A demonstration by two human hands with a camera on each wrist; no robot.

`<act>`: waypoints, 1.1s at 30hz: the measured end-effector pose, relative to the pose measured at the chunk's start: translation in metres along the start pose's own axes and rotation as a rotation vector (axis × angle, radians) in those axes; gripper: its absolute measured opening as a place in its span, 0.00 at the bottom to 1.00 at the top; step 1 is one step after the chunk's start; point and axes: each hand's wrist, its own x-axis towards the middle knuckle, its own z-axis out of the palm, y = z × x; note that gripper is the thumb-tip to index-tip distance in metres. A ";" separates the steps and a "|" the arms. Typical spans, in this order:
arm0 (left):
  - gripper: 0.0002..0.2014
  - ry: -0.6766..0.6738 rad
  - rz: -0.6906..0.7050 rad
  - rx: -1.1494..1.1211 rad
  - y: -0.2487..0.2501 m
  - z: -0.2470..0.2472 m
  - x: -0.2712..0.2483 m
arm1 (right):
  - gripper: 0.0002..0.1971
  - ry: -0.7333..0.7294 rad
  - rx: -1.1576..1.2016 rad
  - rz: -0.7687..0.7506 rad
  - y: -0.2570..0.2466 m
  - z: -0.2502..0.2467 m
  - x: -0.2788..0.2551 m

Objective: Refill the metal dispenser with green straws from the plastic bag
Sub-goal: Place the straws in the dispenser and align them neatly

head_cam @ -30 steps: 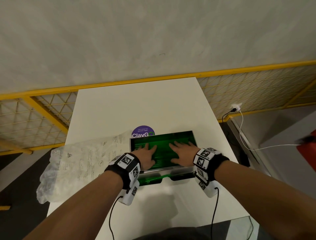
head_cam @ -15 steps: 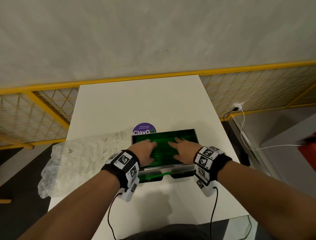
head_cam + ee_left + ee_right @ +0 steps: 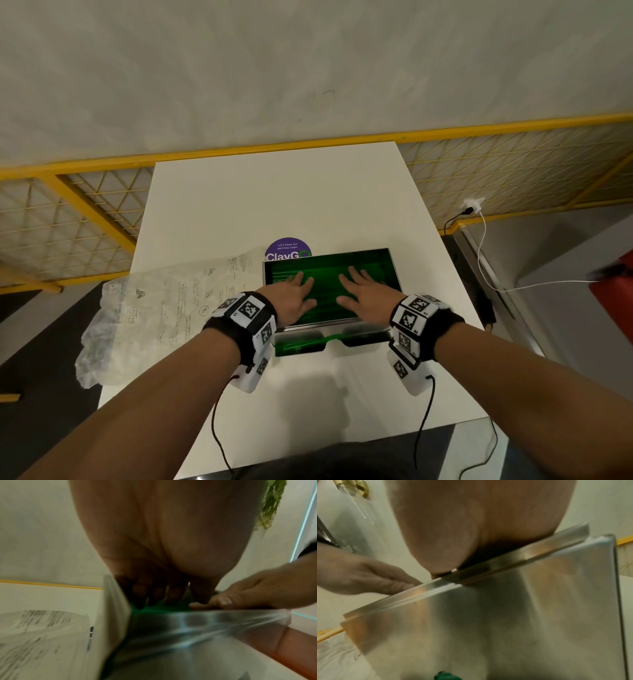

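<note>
The metal dispenser (image 3: 394,274) stands open-topped on the white table (image 3: 274,198), filled with green straws (image 3: 325,274). My left hand (image 3: 294,298) lies flat on the straws at the left half, fingers spread. My right hand (image 3: 363,294) lies flat on the right half, fingers straight. In the left wrist view my left hand's fingertips (image 3: 154,599) reach down onto the green straws (image 3: 154,607) inside the dispenser (image 3: 188,635). The right wrist view shows the dispenser's shiny front wall (image 3: 505,622) and a bit of green straw (image 3: 445,675) at its bottom slot. The crumpled clear plastic bag (image 3: 154,315) lies left of the dispenser.
A purple round sticker (image 3: 287,248) sits on the table just behind the dispenser. A yellow mesh railing (image 3: 68,222) runs behind the table. A white cable (image 3: 486,260) hangs from a plug at the right. A red object (image 3: 616,287) is at the far right edge.
Both hands stay flat on the straws; they have shifted slightly over the straws, fingers spreading a little. The bag and dispenser have not moved.
</note>
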 end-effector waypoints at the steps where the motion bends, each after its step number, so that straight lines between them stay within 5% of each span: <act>1: 0.30 -0.050 -0.010 -0.034 0.005 -0.001 -0.001 | 0.33 -0.022 -0.016 -0.001 -0.002 0.003 0.000; 4: 0.29 -0.124 -0.003 -0.077 0.015 -0.001 -0.006 | 0.36 -0.054 -0.099 0.010 -0.006 0.008 -0.003; 7: 0.27 -0.083 0.003 -0.086 0.018 0.000 -0.010 | 0.36 0.074 -0.122 -0.003 -0.012 0.004 -0.011; 11: 0.22 -0.083 -0.024 -0.051 0.020 0.003 -0.015 | 0.34 -0.134 -0.103 -0.015 -0.018 0.004 -0.016; 16: 0.18 -0.042 -0.120 -0.149 0.018 0.012 -0.017 | 0.37 -0.059 -0.062 -0.002 -0.017 0.007 -0.008; 19: 0.19 -0.027 -0.116 -0.066 0.021 0.009 -0.020 | 0.35 -0.145 -0.095 -0.012 -0.018 0.007 -0.004; 24: 0.22 0.146 -0.197 -0.095 0.025 0.014 -0.013 | 0.37 0.113 -0.036 0.137 -0.004 0.002 0.008; 29: 0.21 0.047 -0.253 -0.184 0.027 0.008 -0.003 | 0.36 -0.016 0.040 0.189 -0.006 0.000 0.014; 33: 0.24 0.053 -0.330 -0.129 0.027 0.007 0.005 | 0.35 0.114 0.080 0.187 0.000 -0.003 0.017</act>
